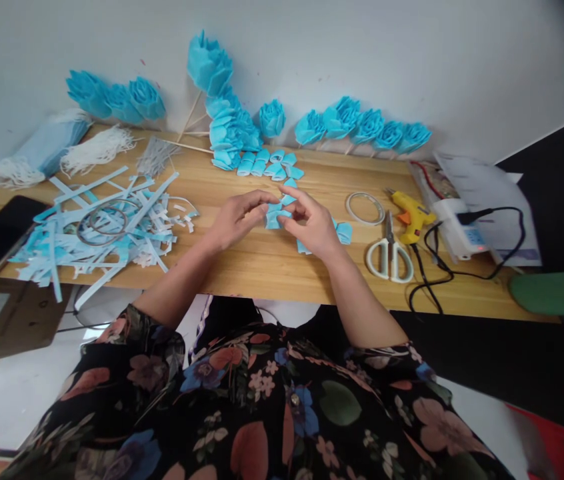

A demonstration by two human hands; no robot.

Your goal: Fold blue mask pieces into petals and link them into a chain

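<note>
A: What's closest to us on the table (242, 270)?

B: One phone (5, 237) at the left of the frame and one pair of scissors (389, 241) right of centre. One heap of scraps (122, 249) at left, too tangled to count, with at least two hoops (78, 230) lying on it.

A: And the hands?

B: Two, mid-frame. The left hand (237, 217) pinches the left side of one blue piece (273, 219) with thumb and forefinger. The right hand (312, 223) pinches its right side, forefinger stretched past it. So the piece sits between the two sets of fingertips. I can't tell whether it touches the wood.

A: Any more like it close by?

B: Yes, some spare pieces (345, 233) partly hidden by the right hand; I can't count them.

A: Farther off?

B: One ring (365, 194), one yellow glue gun (412, 217) and one power strip (462, 230), right of centre. At upper centre, a cluster of folded pieces (261, 163), overlapping.

A: And by the wall?

B: One pile of masks (45, 147), upper left. Then blue flowers (121, 101): three upper left, five upper right, one alone between, and one tall one above a bunch too crowded to count.
</note>
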